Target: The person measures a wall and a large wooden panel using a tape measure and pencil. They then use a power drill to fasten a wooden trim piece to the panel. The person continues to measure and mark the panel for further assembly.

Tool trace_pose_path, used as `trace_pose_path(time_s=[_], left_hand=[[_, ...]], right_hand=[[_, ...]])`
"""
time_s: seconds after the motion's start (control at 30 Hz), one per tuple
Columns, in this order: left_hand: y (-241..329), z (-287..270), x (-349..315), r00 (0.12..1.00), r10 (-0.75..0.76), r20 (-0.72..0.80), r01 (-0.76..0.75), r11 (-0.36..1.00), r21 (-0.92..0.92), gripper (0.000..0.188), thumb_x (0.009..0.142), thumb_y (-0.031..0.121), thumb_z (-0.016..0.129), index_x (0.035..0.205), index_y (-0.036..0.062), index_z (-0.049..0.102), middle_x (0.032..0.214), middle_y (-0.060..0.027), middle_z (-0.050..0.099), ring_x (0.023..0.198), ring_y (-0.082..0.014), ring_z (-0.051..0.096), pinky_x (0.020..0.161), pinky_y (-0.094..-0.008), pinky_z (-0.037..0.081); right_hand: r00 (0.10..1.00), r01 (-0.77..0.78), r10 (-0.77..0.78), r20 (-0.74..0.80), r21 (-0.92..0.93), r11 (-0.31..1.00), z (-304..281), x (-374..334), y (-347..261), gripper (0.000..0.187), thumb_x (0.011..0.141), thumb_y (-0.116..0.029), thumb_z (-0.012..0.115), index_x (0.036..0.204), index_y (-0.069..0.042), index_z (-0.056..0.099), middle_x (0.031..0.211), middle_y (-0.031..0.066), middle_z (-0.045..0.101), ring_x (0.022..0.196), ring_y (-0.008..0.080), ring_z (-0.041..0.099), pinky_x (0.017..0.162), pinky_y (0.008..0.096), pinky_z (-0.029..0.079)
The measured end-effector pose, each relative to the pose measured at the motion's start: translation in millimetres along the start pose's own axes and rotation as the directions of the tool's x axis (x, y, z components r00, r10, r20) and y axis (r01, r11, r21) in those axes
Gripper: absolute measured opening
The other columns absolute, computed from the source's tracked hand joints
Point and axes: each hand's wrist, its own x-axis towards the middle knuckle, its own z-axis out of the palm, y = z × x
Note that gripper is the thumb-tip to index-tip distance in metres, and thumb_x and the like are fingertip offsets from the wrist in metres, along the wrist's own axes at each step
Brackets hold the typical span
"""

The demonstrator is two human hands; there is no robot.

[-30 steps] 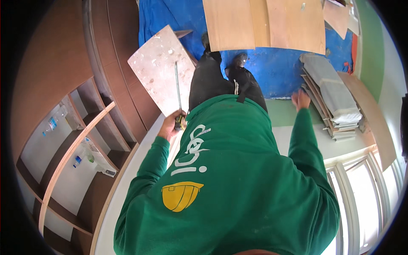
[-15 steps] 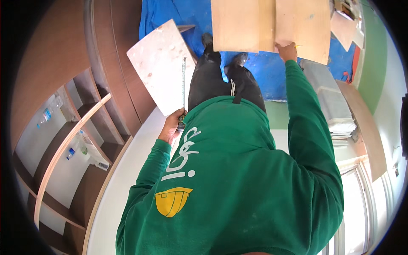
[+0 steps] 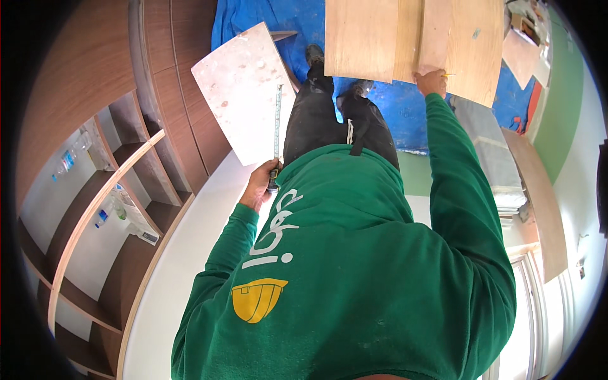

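My left hand (image 3: 258,185) is closed around a tape measure (image 3: 273,180) beside my left thigh. Its blade (image 3: 278,120) sticks straight out, away from me, passing in front of a whitish, stained board (image 3: 237,95). My right arm reaches forward, and the right hand (image 3: 432,83) grips the near end of a narrow wooden strip (image 3: 434,38) lying on a wide plywood sheet (image 3: 468,44). A yellow pencil (image 3: 449,75) pokes out from the same hand. Another plywood panel (image 3: 361,41) lies to the left of the strip.
Blue sheeting (image 3: 396,120) covers the floor around my feet. On the left stands a brown shelf unit (image 3: 120,253) with plastic bottles (image 3: 65,163) inside. A grey wrapped stack (image 3: 487,152) and a curved-looking wooden panel (image 3: 538,202) are at the right.
The view has shifted slightly, so the plywood appears a little farther right. Both hands keep their holds, and the tape's blade stays extended.
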Motion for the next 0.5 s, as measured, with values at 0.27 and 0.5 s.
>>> trace_pose_path(time_s=[0.27,0.5], left_hand=[[7,2,11,0.999,0.017,-0.043,-0.015,0.999,0.039,0.026,0.107,0.027,0.061,0.093,0.0076,0.069,0.079,-0.0008,0.066,0.065,-0.0125,0.06,0.058,-0.0283,0.048],[16,9,10,0.997,0.032,-0.068,-0.029,0.998,0.05,0.029,0.107,0.03,0.062,0.091,0.0078,0.069,0.074,-0.0008,0.064,0.061,-0.0126,0.059,0.055,-0.0283,0.047]], right_hand=[[1.0,-0.008,0.008,-0.023,0.004,1.0,6,3,1,0.099,0.081,-0.048,0.086,0.146,0.009,0.038,0.145,0.0331,0.053,0.133,0.0437,0.058,0.11,0.049,0.051],[0.996,0.053,-0.054,-0.072,-0.006,0.999,-24,-22,-8,0.092,0.073,-0.049,0.086,0.135,0.01,0.051,0.134,0.0291,0.063,0.126,0.0434,0.062,0.107,0.05,0.053]])
